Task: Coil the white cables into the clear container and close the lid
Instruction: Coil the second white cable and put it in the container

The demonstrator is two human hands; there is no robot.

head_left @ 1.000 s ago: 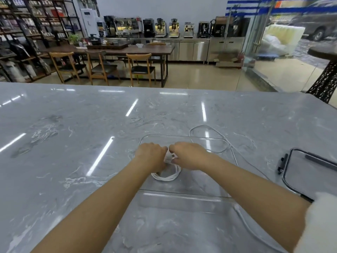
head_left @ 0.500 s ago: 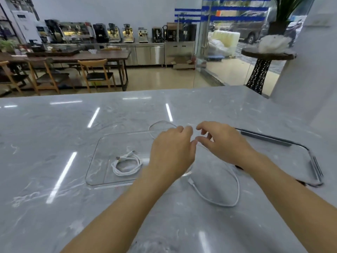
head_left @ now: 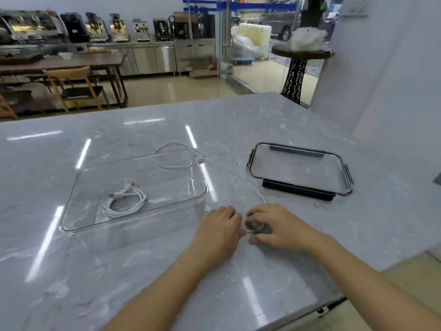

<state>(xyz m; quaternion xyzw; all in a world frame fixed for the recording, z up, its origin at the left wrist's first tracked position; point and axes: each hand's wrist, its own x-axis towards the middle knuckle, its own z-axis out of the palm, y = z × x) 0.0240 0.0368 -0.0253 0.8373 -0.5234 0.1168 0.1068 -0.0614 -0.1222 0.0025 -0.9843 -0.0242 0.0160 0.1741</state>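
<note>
A clear rectangular container point(head_left: 201, 177) sits open on the marble counter. Inside it, near the front left, lies one coiled white cable point(head_left: 124, 201). A second white cable point(head_left: 241, 177) runs loose from behind the container's far right corner, along its right side, down to my hands. My left hand point(head_left: 219, 229) and my right hand point(head_left: 276, 225) meet just right of the container's front corner, both pinching the near end of that loose cable on the counter. The clear lid point(head_left: 298, 168) with dark clips lies flat to the right.
The marble counter point(head_left: 71, 271) ends close on the right, where a white wall point(head_left: 393, 91) stands. Beyond the far edge are a wooden table with chairs point(head_left: 76, 87), a row of coffee machines and a black side table point(head_left: 298, 75).
Both hands left the first cable coiled in the container and moved right and nearer, onto the end of the loose second cable. My view swung right, bringing the lid fully into sight.
</note>
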